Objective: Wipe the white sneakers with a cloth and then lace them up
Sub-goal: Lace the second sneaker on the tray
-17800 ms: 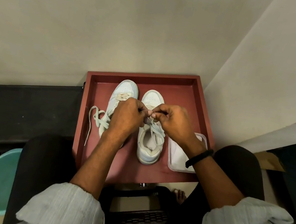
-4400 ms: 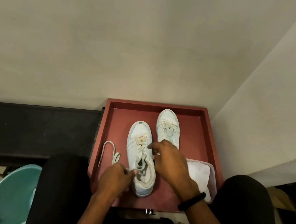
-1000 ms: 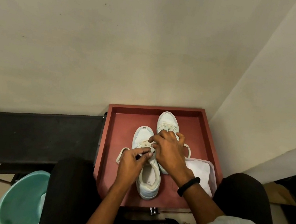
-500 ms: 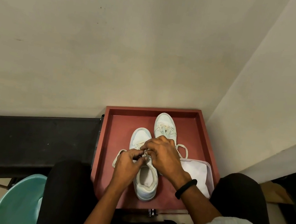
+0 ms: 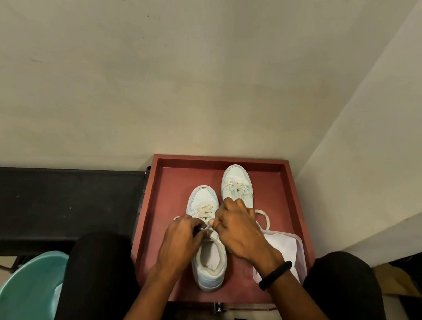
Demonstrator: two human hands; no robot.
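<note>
Head view: left hand (image 5: 181, 237) and right hand (image 5: 240, 232) pinch flat lace (image 5: 206, 210) above smooth white sneaker (image 5: 204, 196).

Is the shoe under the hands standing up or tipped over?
Standing up. The shoe sits sole-down on the tray, with its opening facing up.

Both forearms reach forward and converge. Left hand (image 5: 183, 238): fingers curled, pinching lace (image 5: 207, 231). Right hand (image 5: 240, 232): knuckles up, thumb and forefinger pinching the same lace, fingertips close to the left's.
</note>
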